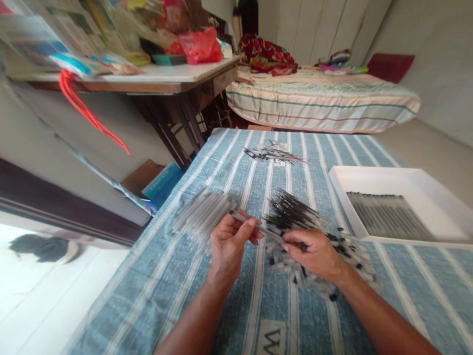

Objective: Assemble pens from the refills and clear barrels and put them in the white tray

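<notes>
A slim pen (pixel 269 231) with a translucent grey barrel and a dark end at the left is held slantwise between my two hands. My left hand (pixel 229 241) pinches it near that dark end. At its other end, the fingers of my right hand (pixel 314 251) are closed; they partly hide the tip. To the left lies a stack of clear pen barrels (pixel 205 214). Dark ink refills (pixel 293 209) are bunched just beyond my right hand. Under and around that hand spreads a pile of clear pen caps (pixel 321 283), some with black ends.
An open white box (pixel 391 180) at right holds a row of pens (pixel 388 214). More thin pen parts (pixel 273 153) lie farther back on the striped tablecloth (pixel 185 296). A cluttered side table (pixel 155 81) stands at left, with a bed (pixel 318 98) behind.
</notes>
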Demonstrator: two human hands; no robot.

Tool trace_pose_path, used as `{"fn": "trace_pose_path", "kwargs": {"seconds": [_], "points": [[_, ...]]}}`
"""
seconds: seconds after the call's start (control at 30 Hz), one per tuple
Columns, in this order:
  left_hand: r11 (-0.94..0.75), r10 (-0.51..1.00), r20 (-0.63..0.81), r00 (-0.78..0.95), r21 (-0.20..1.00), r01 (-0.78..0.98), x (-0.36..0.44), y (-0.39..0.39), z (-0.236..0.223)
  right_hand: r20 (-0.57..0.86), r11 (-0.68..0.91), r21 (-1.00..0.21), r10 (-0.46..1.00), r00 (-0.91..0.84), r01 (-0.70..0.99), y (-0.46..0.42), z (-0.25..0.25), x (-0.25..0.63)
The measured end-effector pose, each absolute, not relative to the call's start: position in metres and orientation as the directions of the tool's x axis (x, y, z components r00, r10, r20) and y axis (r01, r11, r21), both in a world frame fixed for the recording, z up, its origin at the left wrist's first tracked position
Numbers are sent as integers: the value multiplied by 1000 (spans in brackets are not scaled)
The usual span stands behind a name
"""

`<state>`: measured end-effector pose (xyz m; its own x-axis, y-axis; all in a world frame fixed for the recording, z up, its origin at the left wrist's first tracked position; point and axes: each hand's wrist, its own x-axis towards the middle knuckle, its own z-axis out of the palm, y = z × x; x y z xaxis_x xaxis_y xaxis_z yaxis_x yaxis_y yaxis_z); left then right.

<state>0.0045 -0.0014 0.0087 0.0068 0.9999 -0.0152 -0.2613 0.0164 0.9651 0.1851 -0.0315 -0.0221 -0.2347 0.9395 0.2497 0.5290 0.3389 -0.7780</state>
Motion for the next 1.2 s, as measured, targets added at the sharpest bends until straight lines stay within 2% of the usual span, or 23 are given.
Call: {"fn": "trace_pose_path", "kwargs": {"seconds": [0.23,0.37,0.5,0.7,0.8,1.2], "points": [[68,998,-65,18,949,-307,3,-1,10,304,340,-817,940,-154,466,-35,-19,179],[119,993,-111,42,926,-358,2,0,10,346,390,-782,921,-182,486,-35,-19,179],[161,987,-155,46,917,-364,3,0,8,429,488,-695,871,-241,528,-37,-21,181],[180,984,-173,53,921,-346,5,-1,5,537,578,-450,784,-311,680,-39,-25,181],[175,984,-166,56,925,-337,5,-1,3,577,612,-403,747,-330,681,-38,-27,182],[194,981,-188,53,922,-334,8,-1,0,505,574,-400,789,-350,715,-37,-28,180]]}}
